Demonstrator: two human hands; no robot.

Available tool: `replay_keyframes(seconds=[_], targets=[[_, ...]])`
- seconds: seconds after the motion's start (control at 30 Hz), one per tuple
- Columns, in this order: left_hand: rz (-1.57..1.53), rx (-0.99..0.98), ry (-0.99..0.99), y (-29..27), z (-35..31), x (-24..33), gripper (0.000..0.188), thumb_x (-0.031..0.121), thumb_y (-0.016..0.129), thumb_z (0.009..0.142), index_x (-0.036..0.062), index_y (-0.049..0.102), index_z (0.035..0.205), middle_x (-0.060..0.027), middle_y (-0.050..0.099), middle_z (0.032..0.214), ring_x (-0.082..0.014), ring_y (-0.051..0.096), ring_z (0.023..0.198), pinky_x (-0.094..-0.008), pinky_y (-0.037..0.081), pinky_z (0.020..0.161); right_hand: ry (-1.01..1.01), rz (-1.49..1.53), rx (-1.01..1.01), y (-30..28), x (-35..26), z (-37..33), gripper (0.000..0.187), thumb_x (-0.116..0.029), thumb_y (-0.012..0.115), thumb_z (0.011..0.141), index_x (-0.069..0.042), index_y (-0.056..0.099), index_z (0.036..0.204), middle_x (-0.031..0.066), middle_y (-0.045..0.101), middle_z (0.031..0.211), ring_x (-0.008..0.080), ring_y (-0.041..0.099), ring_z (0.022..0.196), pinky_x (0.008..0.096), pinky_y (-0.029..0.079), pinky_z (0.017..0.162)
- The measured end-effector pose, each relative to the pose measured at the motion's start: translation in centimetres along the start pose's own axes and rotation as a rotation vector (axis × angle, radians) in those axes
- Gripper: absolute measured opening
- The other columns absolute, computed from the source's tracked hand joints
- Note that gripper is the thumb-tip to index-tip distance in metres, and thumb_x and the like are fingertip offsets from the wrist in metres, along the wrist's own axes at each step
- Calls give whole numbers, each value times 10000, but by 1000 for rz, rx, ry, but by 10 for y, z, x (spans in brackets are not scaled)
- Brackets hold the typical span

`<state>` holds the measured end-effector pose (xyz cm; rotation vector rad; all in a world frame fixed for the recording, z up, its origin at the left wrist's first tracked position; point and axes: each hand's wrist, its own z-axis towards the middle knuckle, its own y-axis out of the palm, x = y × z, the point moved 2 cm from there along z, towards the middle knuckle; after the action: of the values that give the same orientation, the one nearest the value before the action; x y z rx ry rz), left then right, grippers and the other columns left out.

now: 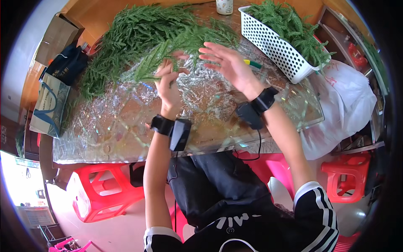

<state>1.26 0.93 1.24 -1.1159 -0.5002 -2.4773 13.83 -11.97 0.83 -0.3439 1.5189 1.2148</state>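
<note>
My left hand (168, 80) is closed around the stem of a green artificial pine sprig (152, 63), its needles fanning out above the table. To its right, my right hand (231, 67) is raised with fingers stretched apart and nothing in it. Beyond both hands lies a large heap of green pine sprigs (130, 35), spread over the far left and middle of the table. Just past my right hand is a tool with a yellow and green handle (253, 64), partly hidden. Each wrist wears a black strap with a small dark device.
A white perforated basket (273, 45) full of sprigs stands at the far right, near a patterned cup (224, 6). White flecks litter the plastic-covered table (121, 138). Bags (52, 105) line the left edge; a white plastic sack (344, 98) bulges at the right. Red stools (105, 191) stand below.
</note>
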Motion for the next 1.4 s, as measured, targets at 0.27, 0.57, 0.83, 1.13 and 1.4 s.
replay_keyframes(seconds=[0.27, 0.57, 0.83, 1.13, 1.4], targets=[[-302, -157, -281, 10, 5, -3, 365, 120, 364, 716, -111, 529, 945, -204, 479, 1150, -267, 506, 1023, -368, 434, 718, -154, 143, 135, -11, -1, -2, 306, -189, 600, 850, -5, 537, 1086, 99, 578, 1102, 204, 569, 978, 324, 455, 827], [-104, 115, -275, -5, 9, -29, 292, 235, 426, 894, -17, 562, 953, -128, 514, 1032, -161, 491, 859, -311, 451, 683, -207, 214, 308, -34, -1, 2, 115, -150, 608, 838, -55, 587, 900, 68, 613, 1010, 185, 575, 907, 307, 425, 839], [-275, 399, -341, -30, 13, -30, 267, 315, 459, 934, 56, 525, 934, -43, 512, 895, -146, 498, 859, -341, 429, 735, -147, 243, 283, -30, 2, 0, 99, -147, 611, 834, -65, 575, 877, 63, 615, 990, 188, 575, 897, 308, 426, 846], [-604, 409, -406, -41, 14, -40, 223, 297, 434, 944, 84, 500, 935, -33, 542, 946, -173, 511, 903, -372, 381, 839, -169, 309, 182, -40, 7, 7, 78, -135, 593, 850, -63, 565, 858, 64, 612, 967, 179, 575, 899, 311, 430, 860], [-743, 240, -412, -23, 14, -16, 276, 343, 412, 945, 90, 497, 874, -47, 545, 864, -179, 513, 846, -416, 361, 901, -238, 255, -130, -25, -2, 2, 138, -166, 548, 883, -39, 551, 938, 74, 599, 994, 176, 572, 929, 332, 472, 839]])
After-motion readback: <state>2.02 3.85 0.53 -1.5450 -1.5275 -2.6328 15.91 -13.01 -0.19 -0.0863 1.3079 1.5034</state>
